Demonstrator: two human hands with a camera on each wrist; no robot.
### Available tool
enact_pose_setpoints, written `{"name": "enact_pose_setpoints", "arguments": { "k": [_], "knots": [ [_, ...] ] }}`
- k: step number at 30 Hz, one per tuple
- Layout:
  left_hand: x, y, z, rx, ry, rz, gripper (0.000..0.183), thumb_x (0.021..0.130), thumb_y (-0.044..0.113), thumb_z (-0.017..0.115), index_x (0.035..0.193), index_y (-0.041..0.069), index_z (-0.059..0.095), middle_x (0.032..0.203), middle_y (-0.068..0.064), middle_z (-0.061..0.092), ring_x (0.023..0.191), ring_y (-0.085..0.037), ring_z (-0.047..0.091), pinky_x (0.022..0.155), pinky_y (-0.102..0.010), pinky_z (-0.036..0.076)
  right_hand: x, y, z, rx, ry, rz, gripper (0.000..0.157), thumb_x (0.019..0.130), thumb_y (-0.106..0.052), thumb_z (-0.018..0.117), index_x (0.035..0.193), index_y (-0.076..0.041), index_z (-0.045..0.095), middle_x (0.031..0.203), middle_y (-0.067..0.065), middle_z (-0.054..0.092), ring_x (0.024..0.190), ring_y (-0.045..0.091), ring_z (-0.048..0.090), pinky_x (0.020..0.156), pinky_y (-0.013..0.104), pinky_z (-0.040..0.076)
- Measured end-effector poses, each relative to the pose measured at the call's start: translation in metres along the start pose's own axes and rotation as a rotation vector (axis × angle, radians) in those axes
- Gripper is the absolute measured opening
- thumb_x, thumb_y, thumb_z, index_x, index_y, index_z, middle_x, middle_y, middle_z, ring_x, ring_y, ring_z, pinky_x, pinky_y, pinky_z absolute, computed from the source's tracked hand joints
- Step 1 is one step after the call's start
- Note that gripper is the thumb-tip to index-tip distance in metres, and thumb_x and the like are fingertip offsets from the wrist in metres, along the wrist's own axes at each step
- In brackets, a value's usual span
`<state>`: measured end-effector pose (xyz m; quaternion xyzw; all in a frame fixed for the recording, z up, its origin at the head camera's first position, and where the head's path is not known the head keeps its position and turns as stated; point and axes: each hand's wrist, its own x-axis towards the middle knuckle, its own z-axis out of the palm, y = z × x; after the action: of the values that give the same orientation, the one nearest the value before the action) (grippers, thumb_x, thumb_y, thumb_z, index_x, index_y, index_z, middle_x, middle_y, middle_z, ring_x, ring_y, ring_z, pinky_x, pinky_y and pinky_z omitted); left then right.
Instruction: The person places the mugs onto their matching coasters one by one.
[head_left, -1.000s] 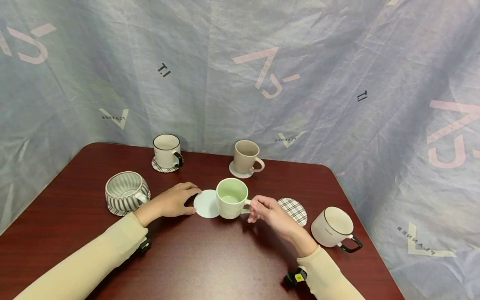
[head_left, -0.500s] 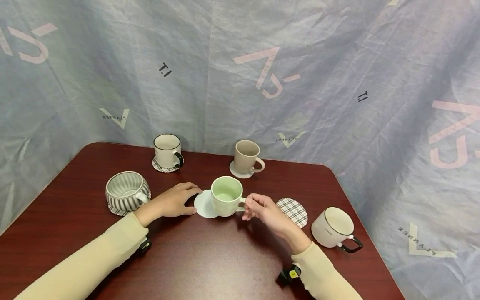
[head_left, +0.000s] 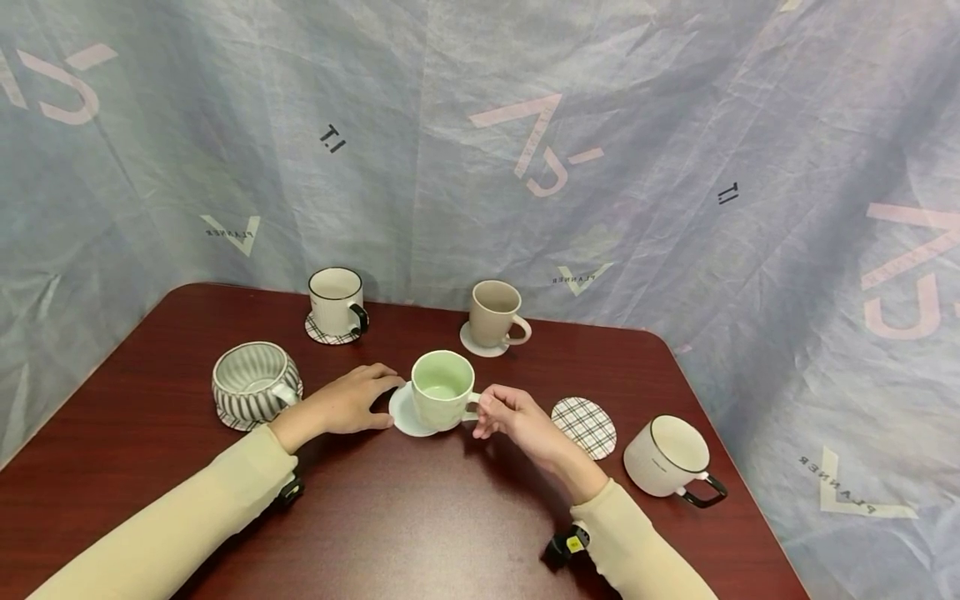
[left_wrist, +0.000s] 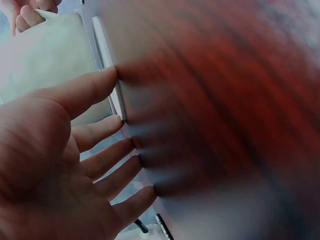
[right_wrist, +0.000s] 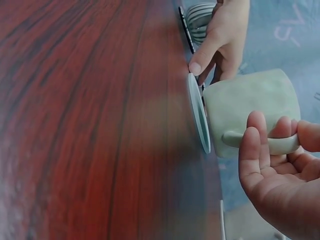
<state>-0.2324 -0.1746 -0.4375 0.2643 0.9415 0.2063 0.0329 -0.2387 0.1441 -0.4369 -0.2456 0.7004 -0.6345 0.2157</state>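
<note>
My right hand [head_left: 521,423] pinches the handle of a pale green mug [head_left: 441,410] in the middle of the table. The mug is upright over the right part of a round pale coaster [head_left: 402,412]. In the right wrist view a thin gap shows between the mug's base [right_wrist: 212,117] and the coaster [right_wrist: 196,107]. My left hand [head_left: 347,403] rests at the coaster's left edge, its fingers spread and loosely bent. Thumb and index fingertips touch the coaster's rim [left_wrist: 106,47] in the left wrist view.
A grey striped cup [head_left: 251,396] stands on a coaster at left. Behind are a black-rimmed white mug [head_left: 330,317] and a beige mug [head_left: 489,321], both on coasters. A bare checked coaster [head_left: 585,427] and another white mug [head_left: 660,458], its handle black, are at right.
My right hand has carried the green mug leftward and slightly up, further over the pale coaster. My left hand has stayed at the coaster's edge.
</note>
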Motion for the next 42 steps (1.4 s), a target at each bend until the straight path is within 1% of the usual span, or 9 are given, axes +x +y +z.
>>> {"name": "enact_pose_setpoints", "arguments": {
  "k": [7, 14, 19, 25, 27, 30, 37, 40, 42],
  "knots": [
    [0.0, 0.0, 0.0, 0.005, -0.003, -0.001, 0.058, 0.092, 0.024, 0.082, 0.143, 0.003, 0.063, 0.143, -0.021, 0.059, 0.134, -0.044, 0.055, 0.111, -0.059, 0.047, 0.005, 0.002, 0.005, 0.001, -0.004, -0.015, 0.035, 0.114, -0.013, 0.046, 0.103, 0.02, 0.051, 0.089, 0.007, 0.059, 0.081, 0.016, 0.07, 0.079, 0.03, 0.057],
    [0.0, 0.0, 0.0, 0.014, -0.004, -0.004, 0.06, 0.092, 0.024, 0.082, 0.144, 0.001, 0.063, 0.141, -0.02, 0.059, 0.133, -0.042, 0.055, 0.111, -0.057, 0.047, 0.009, 0.004, 0.01, 0.009, 0.002, -0.014, 0.032, 0.113, -0.012, 0.047, 0.101, 0.017, 0.052, 0.088, 0.006, 0.059, 0.08, 0.016, 0.07, 0.078, 0.029, 0.057],
    [-0.001, 0.0, -0.001, 0.009, -0.009, -0.008, 0.06, 0.092, 0.022, 0.082, 0.143, -0.003, 0.062, 0.142, -0.02, 0.059, 0.133, -0.043, 0.055, 0.111, -0.057, 0.046, 0.012, 0.005, 0.012, 0.011, 0.004, -0.016, 0.033, 0.113, -0.013, 0.047, 0.103, 0.018, 0.052, 0.088, 0.005, 0.059, 0.08, 0.015, 0.07, 0.078, 0.03, 0.057],
    [0.0, 0.0, 0.0, 0.011, -0.021, -0.019, 0.061, 0.093, 0.023, 0.081, 0.143, -0.006, 0.061, 0.145, -0.022, 0.057, 0.136, -0.045, 0.052, 0.113, -0.058, 0.045, 0.014, 0.006, 0.016, 0.018, 0.005, -0.004, 0.036, 0.113, -0.011, 0.047, 0.109, 0.025, 0.048, 0.088, 0.005, 0.059, 0.08, 0.015, 0.07, 0.078, 0.029, 0.057],
    [0.0, 0.0, 0.0, 0.011, -0.024, -0.023, 0.062, 0.093, 0.024, 0.081, 0.143, -0.006, 0.06, 0.145, -0.023, 0.056, 0.137, -0.045, 0.051, 0.114, -0.059, 0.044, 0.015, 0.006, 0.017, 0.019, 0.006, 0.002, 0.036, 0.113, -0.011, 0.047, 0.111, 0.025, 0.048, 0.088, 0.005, 0.059, 0.08, 0.015, 0.07, 0.078, 0.028, 0.057],
    [0.0, -0.001, 0.0, 0.007, -0.027, -0.026, 0.063, 0.093, 0.024, 0.081, 0.144, -0.006, 0.06, 0.146, -0.023, 0.056, 0.138, -0.046, 0.05, 0.114, -0.059, 0.044, 0.016, 0.007, 0.018, 0.013, 0.007, 0.002, 0.034, 0.113, -0.012, 0.047, 0.108, 0.021, 0.051, 0.089, 0.006, 0.059, 0.081, 0.016, 0.07, 0.078, 0.029, 0.057],
    [0.0, -0.001, -0.001, 0.005, -0.027, -0.024, 0.065, 0.093, 0.024, 0.082, 0.144, -0.007, 0.059, 0.145, -0.024, 0.056, 0.138, -0.046, 0.051, 0.114, -0.059, 0.044, 0.018, 0.009, 0.019, 0.015, 0.003, -0.002, 0.026, 0.113, -0.014, 0.048, 0.098, 0.006, 0.057, 0.089, 0.006, 0.059, 0.082, 0.016, 0.07, 0.079, 0.029, 0.057],
    [0.0, -0.001, -0.001, 0.007, -0.023, -0.019, 0.064, 0.092, 0.024, 0.082, 0.144, -0.007, 0.06, 0.144, -0.024, 0.056, 0.137, -0.046, 0.051, 0.114, -0.058, 0.044, 0.019, 0.01, 0.019, 0.012, -0.002, -0.01, 0.026, 0.114, -0.014, 0.048, 0.097, 0.004, 0.057, 0.088, 0.006, 0.059, 0.081, 0.015, 0.07, 0.079, 0.028, 0.057],
    [0.0, -0.001, -0.001, 0.009, -0.02, -0.015, 0.064, 0.092, 0.024, 0.082, 0.143, -0.007, 0.06, 0.144, -0.024, 0.057, 0.136, -0.046, 0.052, 0.113, -0.058, 0.044, 0.02, 0.01, 0.019, 0.009, -0.005, -0.013, 0.027, 0.114, -0.015, 0.047, 0.097, 0.005, 0.056, 0.088, 0.006, 0.059, 0.081, 0.015, 0.07, 0.079, 0.028, 0.057]
  ]
}}
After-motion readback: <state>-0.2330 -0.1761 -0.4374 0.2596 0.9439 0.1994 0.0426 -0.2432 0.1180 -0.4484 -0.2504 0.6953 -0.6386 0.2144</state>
